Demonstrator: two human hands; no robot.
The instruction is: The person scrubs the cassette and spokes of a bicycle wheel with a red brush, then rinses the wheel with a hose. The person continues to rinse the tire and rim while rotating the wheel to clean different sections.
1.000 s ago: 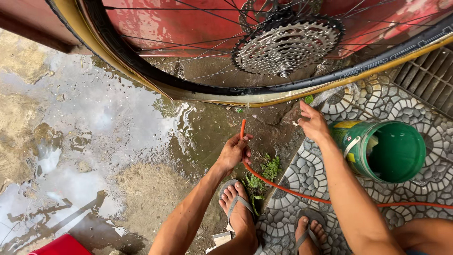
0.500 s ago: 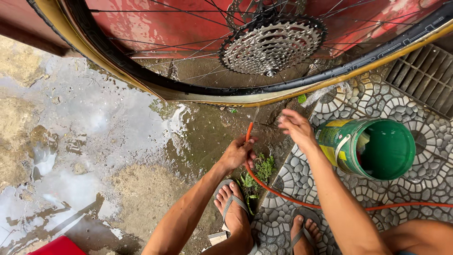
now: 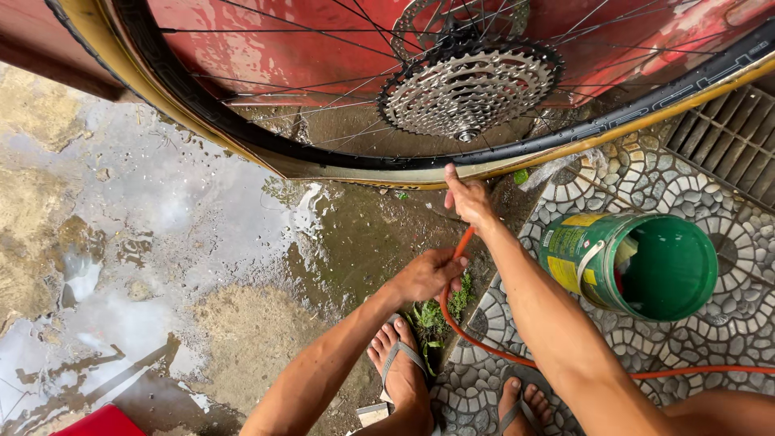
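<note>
Looking straight down now: the left hand (image 3: 426,274) is wrapped around the orange hose (image 3: 454,323), fingers curled shut on it just below its upper end. The hose runs down from that grip, bends past a small clump of green weeds (image 3: 440,311) and trails off to the right across the patterned paving (image 3: 686,182).

The right hand (image 3: 468,198) is up higher, fingers drawn together, its fingertips touching the tan sidewall of the bicycle wheel (image 3: 323,165). Whether it is pinching the hose's tip is hard to tell; the orange end comes right up to the heel of that hand.

The wheel stands across the top of the view, black rim and thin spokes over a red wall, with the silver cassette (image 3: 470,89) of stacked sprockets sitting at its hub, directly above the right hand.

Just right of the right forearm lies a green bucket (image 3: 646,266), tipped so its open mouth faces up at us, yellow label on its side.

Below, two feet in grey flip-flops, the left foot (image 3: 400,371) on wet, muddy concrete (image 3: 161,218), the other on the paving. A metal drain grate (image 3: 735,141) sits at upper right.
</note>
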